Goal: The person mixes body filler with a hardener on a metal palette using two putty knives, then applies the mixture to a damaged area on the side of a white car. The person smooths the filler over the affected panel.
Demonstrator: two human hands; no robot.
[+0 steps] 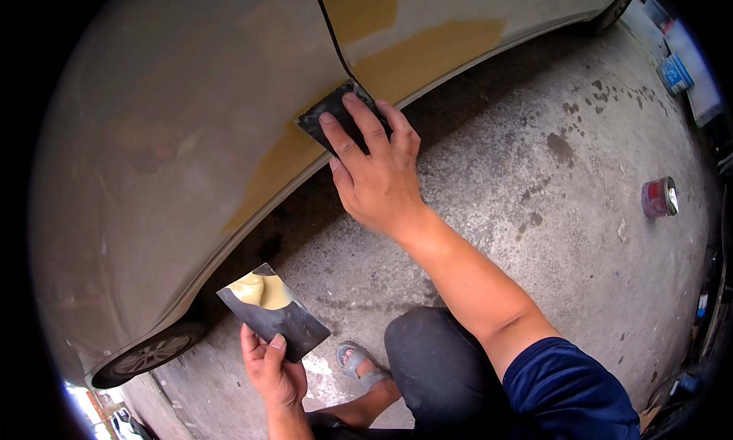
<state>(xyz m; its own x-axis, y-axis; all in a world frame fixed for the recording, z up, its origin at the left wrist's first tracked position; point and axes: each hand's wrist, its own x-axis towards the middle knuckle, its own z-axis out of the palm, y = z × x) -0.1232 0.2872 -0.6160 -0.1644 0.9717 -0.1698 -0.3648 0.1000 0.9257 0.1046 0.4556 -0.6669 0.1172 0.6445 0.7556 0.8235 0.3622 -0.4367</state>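
Observation:
My right hand [379, 176] holds a black, flat filler spreader [334, 118], fingers spread over its back. The spreader lies against the lower side of a car [175, 134], just at the lower end of the door seam. Yellow-brown filler [427, 54] coats the panel right of the seam, and another strip of it tapers down to the left along the sill. Lower down, my left hand [273, 370] grips a dark rectangular plate [286, 323] by its near edge, thumb on top. A pale yellow mound of putty [259, 289] sits on the plate's far end.
A car wheel [149, 357] shows at the lower left. On the stained concrete floor [527, 234] stand an opened dark red tin [660, 197] and, farther back, a blue tub [675, 75]. My bent knee [435, 356] and sandalled foot [365, 366] are below my arms.

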